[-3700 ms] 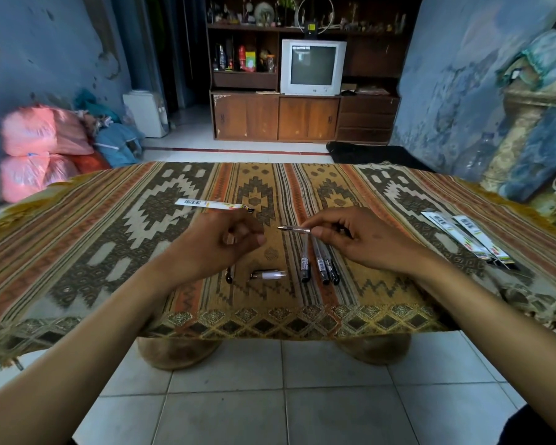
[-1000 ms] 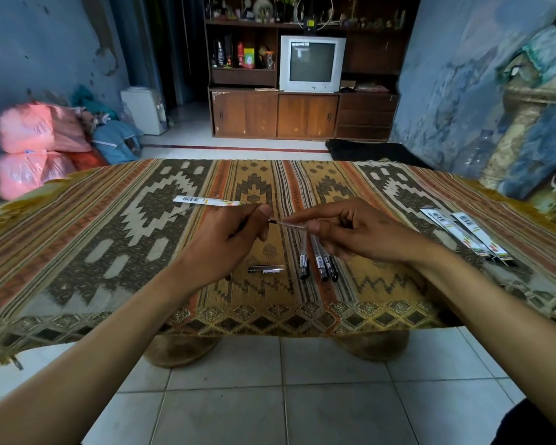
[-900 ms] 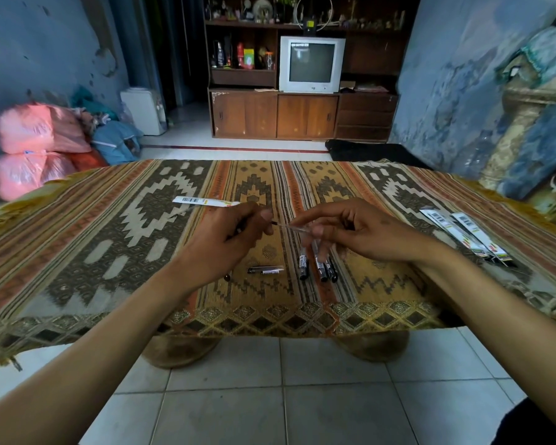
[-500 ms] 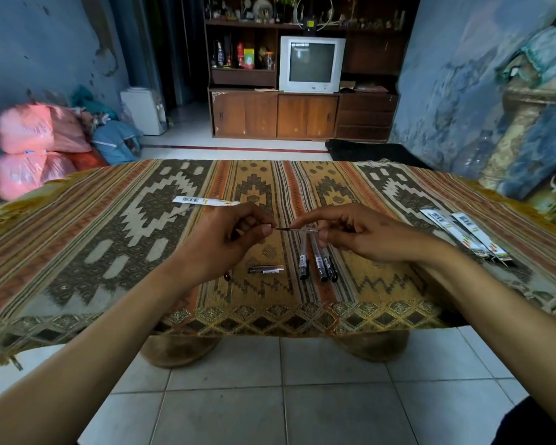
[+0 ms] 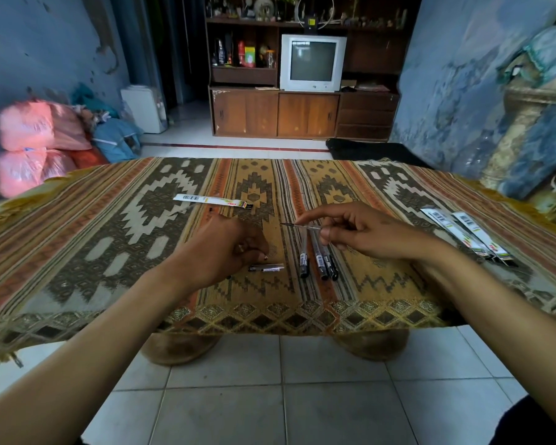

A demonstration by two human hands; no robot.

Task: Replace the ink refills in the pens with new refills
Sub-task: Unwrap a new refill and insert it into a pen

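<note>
My right hand [image 5: 363, 234] pinches a thin ink refill [image 5: 299, 225] whose fine tip points left, held just above the patterned tablecloth [image 5: 109, 239]. My left hand [image 5: 220, 252] is low over the cloth with its fingers curled round a dark pen barrel that is mostly hidden; only its ends peek out. A short pen piece [image 5: 266, 268] lies just below those fingertips. Three black pens [image 5: 318, 261] lie side by side under the right hand.
One refill packet [image 5: 212, 200] lies beyond the left hand, and several more packets [image 5: 463, 232] lie at the right edge. The table's front edge [image 5: 270, 322] is close to me, with tiled floor below. A TV cabinet stands far behind.
The hands have come apart. My left hand dropped down toward the cloth beside the short pen piece, while the right hand stayed up with the refill.
</note>
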